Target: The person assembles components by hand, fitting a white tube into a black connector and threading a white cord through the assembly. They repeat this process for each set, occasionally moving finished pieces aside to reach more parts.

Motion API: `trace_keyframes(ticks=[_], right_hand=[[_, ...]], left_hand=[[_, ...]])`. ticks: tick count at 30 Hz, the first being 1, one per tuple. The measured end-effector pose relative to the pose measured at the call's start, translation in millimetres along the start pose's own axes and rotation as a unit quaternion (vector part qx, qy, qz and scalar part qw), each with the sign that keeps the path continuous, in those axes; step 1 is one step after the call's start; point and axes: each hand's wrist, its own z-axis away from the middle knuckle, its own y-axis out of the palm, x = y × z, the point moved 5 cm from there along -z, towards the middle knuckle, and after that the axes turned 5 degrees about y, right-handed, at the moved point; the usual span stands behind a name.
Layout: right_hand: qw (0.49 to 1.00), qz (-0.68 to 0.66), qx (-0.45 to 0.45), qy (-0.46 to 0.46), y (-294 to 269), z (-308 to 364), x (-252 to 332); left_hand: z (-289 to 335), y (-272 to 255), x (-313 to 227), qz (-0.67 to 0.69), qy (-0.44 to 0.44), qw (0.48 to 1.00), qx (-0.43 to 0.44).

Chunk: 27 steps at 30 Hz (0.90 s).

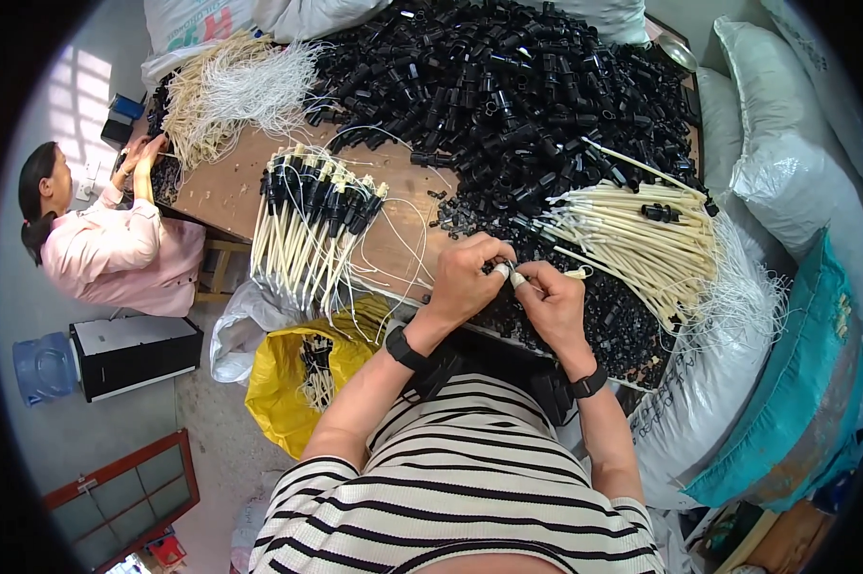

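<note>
My left hand (463, 279) and my right hand (555, 304) meet at the table's near edge, fingertips pinched close together. What they pinch is too small and covered to name; a dark bit shows between the fingertips. White covers sit on some of the fingertips. Beside my right hand, a cream tip (576, 274) sticks out. Small black plastic pieces (615, 320) lie under and around both hands. A bundle of cream tubes with white cords (632, 239) rests to the right. Left of my hands lies a bunch of cream tubes with black fittings (302, 210).
A large heap of black plastic fittings (489, 96) covers the far table. White cords (264, 86) lie at far left, near a co-worker in pink (116, 239). A yellow sack (273, 387) stands below the table's left edge; full white sacks (785, 143) and a teal sack (775, 392) crowd the right.
</note>
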Motion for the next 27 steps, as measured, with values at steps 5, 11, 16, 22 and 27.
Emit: trace_keyframes(ticks=[5,11,16,22,27], right_hand=[[0.998,0.035,-0.016,-0.04,1,3,0],[0.998,0.046,0.01,-0.04,-3,4,4],[0.99,0.121,-0.065,0.012,-12,3,4],[0.998,-0.036,0.042,-0.007,-14,4,3],[0.904,0.364,0.023,-0.225,-8,16,28]], left_hand=[[4,0,1,-0.001,-0.003,1.0,0.005],[2,-4,7,-0.033,-0.074,0.997,-0.009],[-13,-12,-21,-0.142,0.15,0.978,-0.027],[-4,-3,5,-0.138,0.099,0.963,0.208],[-1,-6,7,-0.074,0.001,0.976,0.207]])
